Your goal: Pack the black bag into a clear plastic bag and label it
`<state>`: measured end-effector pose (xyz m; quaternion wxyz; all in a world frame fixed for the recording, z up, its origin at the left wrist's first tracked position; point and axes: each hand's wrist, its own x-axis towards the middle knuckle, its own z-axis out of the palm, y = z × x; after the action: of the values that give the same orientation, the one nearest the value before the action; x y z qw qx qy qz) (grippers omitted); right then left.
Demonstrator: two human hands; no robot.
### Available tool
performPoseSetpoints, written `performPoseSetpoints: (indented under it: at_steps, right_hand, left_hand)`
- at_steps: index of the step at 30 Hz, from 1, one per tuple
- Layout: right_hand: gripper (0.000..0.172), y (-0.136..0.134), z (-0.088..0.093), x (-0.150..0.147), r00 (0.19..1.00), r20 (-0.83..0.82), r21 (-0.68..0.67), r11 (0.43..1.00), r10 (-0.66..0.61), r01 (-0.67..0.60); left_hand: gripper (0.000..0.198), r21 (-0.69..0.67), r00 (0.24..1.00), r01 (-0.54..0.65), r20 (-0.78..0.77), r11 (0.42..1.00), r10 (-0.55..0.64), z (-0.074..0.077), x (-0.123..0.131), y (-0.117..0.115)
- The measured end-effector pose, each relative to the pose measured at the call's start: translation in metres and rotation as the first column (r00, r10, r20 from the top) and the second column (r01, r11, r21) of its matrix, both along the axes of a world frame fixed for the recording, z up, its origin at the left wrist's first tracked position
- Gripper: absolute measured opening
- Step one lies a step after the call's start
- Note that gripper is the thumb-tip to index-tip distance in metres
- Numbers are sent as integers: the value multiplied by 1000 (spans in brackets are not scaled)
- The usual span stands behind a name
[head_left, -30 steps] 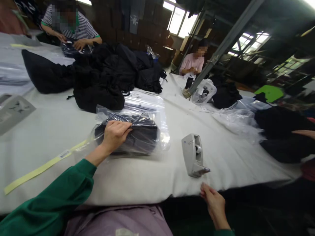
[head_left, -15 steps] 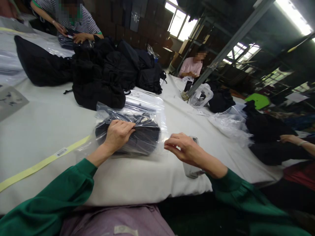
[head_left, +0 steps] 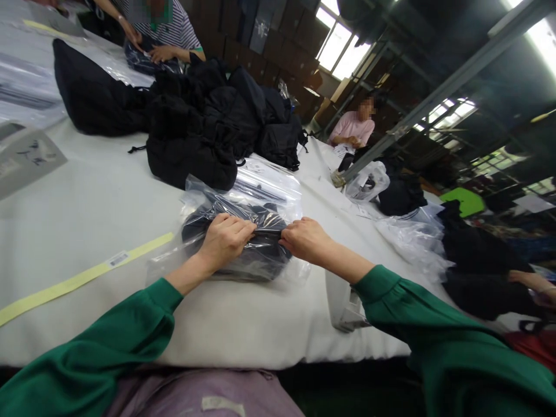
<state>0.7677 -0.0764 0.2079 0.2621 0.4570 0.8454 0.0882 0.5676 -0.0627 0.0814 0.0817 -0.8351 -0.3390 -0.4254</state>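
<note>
A clear plastic bag with a folded black garment inside lies on the white table in front of me. My left hand presses down on the bag's top with curled fingers. My right hand grips the bag's folded plastic just to the right of it, fingers closed. The two hands nearly touch. A grey tape dispenser stands near the table's front edge, partly hidden under my right sleeve.
A heap of black garments lies behind the bag. A yellow strip runs across the table at the left. Loose clear bags and dark clothes sit at the right. Two other people work at the far side.
My right hand came up from below the table's edge, passed the tape dispenser and closed on the bag beside my left hand. The left hand stayed on the bag.
</note>
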Motion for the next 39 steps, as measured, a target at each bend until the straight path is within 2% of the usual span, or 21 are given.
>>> performPoseSetpoints:
  at_steps: [7,9,11,12,16,19,22,24,26,29,30,32,33,35,37,39]
  right_hand:
    - [17,3,-3,2,998,11,14,998,-58,58]
    - [30,5,-4,7,998,-17,40,997,-59,60]
    - [44,8,-4,12,999,-32,58,998,1,1]
    - [42,10,-3,13,998,-28,51,997,57,-56]
    - [16,18,2,9,960,-6,-20,960,280,-280]
    - [17,24,7,3,946,14,-20,946,323,-322]
    - [39,36,6,6,956,-23,35,956,293,-292]
    - [49,50,2,21,958,-171,50,973,230,-224]
    - [47,62,-5,43,925,-371,1,996,80,-86]
    - [44,63,-14,75,778,-614,-59,990,-136,126]
    - [48,57,-17,81,719,-680,-50,988,-142,148]
    - [65,39,-23,81,648,-759,12,994,-60,106]
    - [76,29,-28,76,649,-761,47,997,-7,65]
    - [92,13,-38,60,713,-699,100,995,61,13]
    - [93,3,-49,44,773,-632,119,992,48,35]
    - [88,0,-57,33,801,-599,123,989,11,79]
  left_hand:
    - [16,-9,1000,3,4,1000,-3,2,-1,1]
    - [16,-18,1000,6,5,1000,-6,2,-1,1]
    - [17,-23,1000,10,6,1000,-9,1,-1,1]
    - [17,-21,1000,11,5,1000,-11,1,0,2]
    - [16,0,1000,19,-7,1000,-19,1,0,2]
    - [16,-2,1000,23,-20,1000,-23,1,-1,2]
    - [15,-5,999,27,-28,1000,-28,1,-2,2]
    - [15,-8,999,30,-28,1000,-30,1,-3,1]
    - [15,-22,999,28,-33,999,-29,2,-3,1]
    - [15,-38,999,22,-34,999,-23,4,-2,0]
    - [14,-37,999,20,-31,999,-21,4,-2,0]
    - [14,-30,999,19,-26,999,-19,5,-1,0]
    - [14,-25,1000,16,-24,1000,-17,6,0,-1]
    - [14,-18,1000,10,-21,1000,-11,6,0,-1]
    - [14,-17,1000,5,-22,1000,-6,5,0,-1]
    - [14,-21,1000,3,-27,1000,-4,4,2,-2]
